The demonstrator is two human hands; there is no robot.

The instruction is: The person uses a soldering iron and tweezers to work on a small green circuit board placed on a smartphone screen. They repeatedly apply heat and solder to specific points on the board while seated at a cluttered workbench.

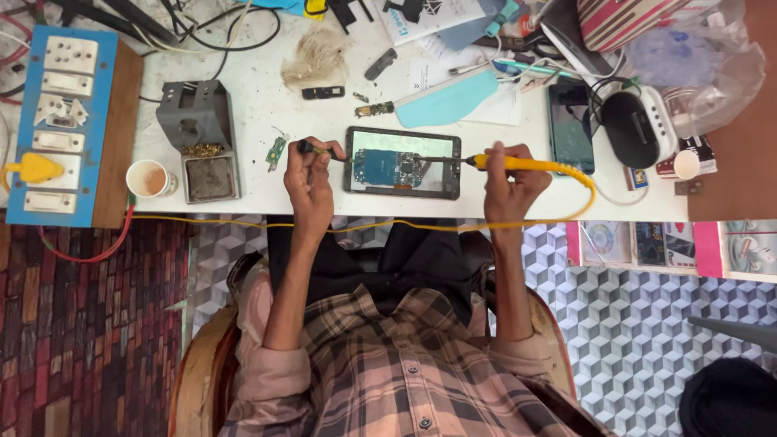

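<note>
Person seated at a white bench [267, 113], an opened tablet [402, 162] lying flat near the front edge between the hands, back cover off, blue circuit board [380, 166] exposed. Right hand [508, 182] is clamped around a yellow-handled soldering iron [518, 164], tip pointing in toward the board. Left hand [309, 174] is closed on a thin dark-handled tool [317, 149], likely tweezers or a probe, its tip at the tablet's left rim.

Risks, judged from this layout:
- Iron tip sits low over the board; a slip of the right hand could bridge nearby pads or scorch the board.
- The iron's yellow cord [364, 226] loops off the bench edge and across the lap; a snag on the knee or chair could jerk the iron mid-contact.
- Left fingers are close to the work zone; a burn is possible if the tip drifts left.
- Paper cup [149, 179] stands near the bench edge beside the grey iron stand [198, 137]; an elbow bump could tip it.
- Tablet looks unclamped, so it could slide under tool pressure.
- Clutter at the rear, cables and a dark phone [571, 121], limits the space to set the hot iron down.
</note>
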